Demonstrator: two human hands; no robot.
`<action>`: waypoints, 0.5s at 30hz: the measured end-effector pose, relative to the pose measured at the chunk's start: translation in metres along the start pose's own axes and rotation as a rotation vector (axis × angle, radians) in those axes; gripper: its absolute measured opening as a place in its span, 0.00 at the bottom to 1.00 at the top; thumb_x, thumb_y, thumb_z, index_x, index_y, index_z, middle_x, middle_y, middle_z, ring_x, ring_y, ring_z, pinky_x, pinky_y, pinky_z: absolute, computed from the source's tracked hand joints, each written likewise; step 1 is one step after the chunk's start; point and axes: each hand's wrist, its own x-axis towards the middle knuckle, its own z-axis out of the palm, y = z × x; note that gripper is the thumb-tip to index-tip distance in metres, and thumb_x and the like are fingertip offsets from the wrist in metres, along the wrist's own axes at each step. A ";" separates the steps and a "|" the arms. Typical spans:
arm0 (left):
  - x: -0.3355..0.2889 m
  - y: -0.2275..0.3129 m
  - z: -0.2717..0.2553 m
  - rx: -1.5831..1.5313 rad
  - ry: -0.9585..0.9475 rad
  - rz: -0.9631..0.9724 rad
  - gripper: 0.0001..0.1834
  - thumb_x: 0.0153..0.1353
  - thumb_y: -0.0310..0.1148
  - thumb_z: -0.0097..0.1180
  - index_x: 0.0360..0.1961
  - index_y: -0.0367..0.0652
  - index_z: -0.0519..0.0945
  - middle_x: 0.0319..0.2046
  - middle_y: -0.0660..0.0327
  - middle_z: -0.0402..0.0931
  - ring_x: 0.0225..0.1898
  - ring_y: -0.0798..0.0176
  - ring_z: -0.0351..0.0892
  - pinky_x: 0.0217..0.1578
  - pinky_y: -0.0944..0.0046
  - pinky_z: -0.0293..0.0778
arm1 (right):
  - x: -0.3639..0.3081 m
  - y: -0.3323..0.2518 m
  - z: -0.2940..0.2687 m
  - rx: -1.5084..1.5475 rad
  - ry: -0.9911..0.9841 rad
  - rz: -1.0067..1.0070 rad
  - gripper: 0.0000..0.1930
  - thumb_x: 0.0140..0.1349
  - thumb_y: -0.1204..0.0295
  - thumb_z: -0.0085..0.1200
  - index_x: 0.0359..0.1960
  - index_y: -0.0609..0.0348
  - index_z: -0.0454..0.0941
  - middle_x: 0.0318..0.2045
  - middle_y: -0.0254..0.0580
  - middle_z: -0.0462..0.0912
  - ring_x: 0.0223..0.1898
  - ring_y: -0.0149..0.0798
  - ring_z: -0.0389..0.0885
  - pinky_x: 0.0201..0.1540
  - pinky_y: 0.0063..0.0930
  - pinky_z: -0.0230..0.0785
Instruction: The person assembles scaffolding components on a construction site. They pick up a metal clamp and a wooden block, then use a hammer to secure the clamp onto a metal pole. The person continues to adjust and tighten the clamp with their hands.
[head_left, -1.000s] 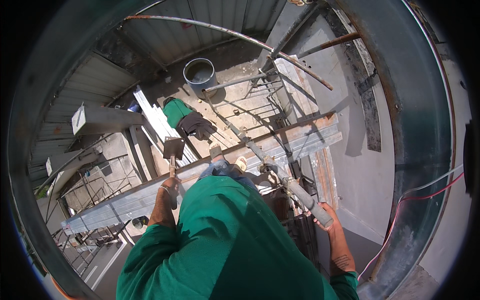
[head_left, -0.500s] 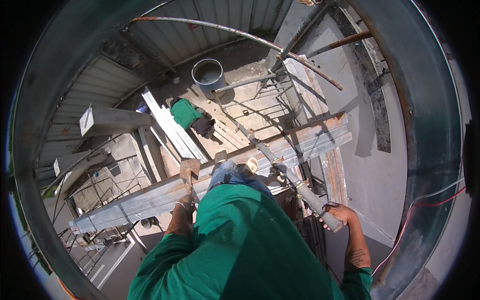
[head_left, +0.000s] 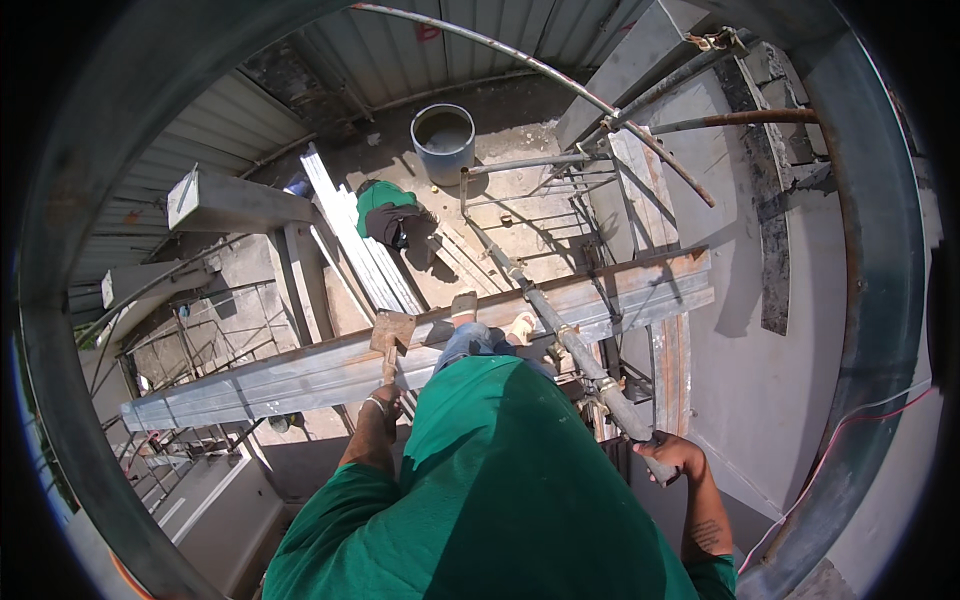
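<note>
My left hand (head_left: pixel 384 404) is closed around the handle of a square-bladed trowel (head_left: pixel 393 329). Its brown, worn blade points away from me, over the grey metal planks (head_left: pixel 290 385) I stand on. On the right, my right hand (head_left: pixel 680 455) wraps around the near end of a grey scaffold pipe (head_left: pixel 575 350). That pipe slopes away and to the left, with clamps along it. My feet, one in a pale shoe (head_left: pixel 522 328), are partly visible beyond my green shirt.
Far below, a person in green (head_left: pixel 380 208) bends beside long white bars (head_left: pixel 350 235). A large round drum (head_left: pixel 443 145) stands beyond them. A curved rusty pipe (head_left: pixel 560 75) crosses above, and a grey wall (head_left: pixel 760 400) rises on the right. A thick metal rim surrounds the view.
My view has shifted, so the planks and drum appear in slightly different places. The person below has bent further over. Both my hands keep their grips.
</note>
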 end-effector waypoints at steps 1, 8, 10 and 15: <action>0.000 0.002 -0.004 0.010 0.009 -0.014 0.09 0.63 0.33 0.57 0.25 0.50 0.74 0.13 0.70 0.64 0.13 0.71 0.62 0.15 0.68 0.62 | -0.004 -0.004 0.008 0.049 -0.023 0.016 0.35 0.63 0.49 0.64 0.58 0.67 0.70 0.29 0.48 0.83 0.21 0.40 0.85 0.22 0.36 0.79; 0.033 0.019 -0.032 0.142 -0.039 -0.003 0.17 0.60 0.33 0.61 0.18 0.53 0.66 0.10 0.70 0.60 0.09 0.67 0.56 0.17 0.59 0.64 | 0.012 0.016 0.021 0.146 -0.022 0.017 0.34 0.63 0.46 0.63 0.58 0.63 0.73 0.31 0.48 0.85 0.27 0.42 0.87 0.28 0.37 0.81; 0.030 0.024 -0.030 0.129 -0.035 -0.006 0.18 0.60 0.33 0.61 0.17 0.55 0.66 0.09 0.71 0.58 0.09 0.67 0.55 0.19 0.58 0.64 | 0.030 0.033 0.019 -0.029 0.009 -0.059 0.37 0.62 0.40 0.60 0.59 0.63 0.75 0.34 0.50 0.86 0.34 0.46 0.87 0.37 0.39 0.80; 0.026 0.032 -0.029 0.186 -0.054 0.020 0.19 0.59 0.33 0.62 0.17 0.55 0.66 0.09 0.71 0.59 0.10 0.67 0.56 0.19 0.58 0.61 | 0.037 0.017 0.001 -0.468 0.118 -0.098 0.49 0.57 0.29 0.54 0.61 0.67 0.74 0.52 0.57 0.83 0.57 0.54 0.80 0.60 0.40 0.71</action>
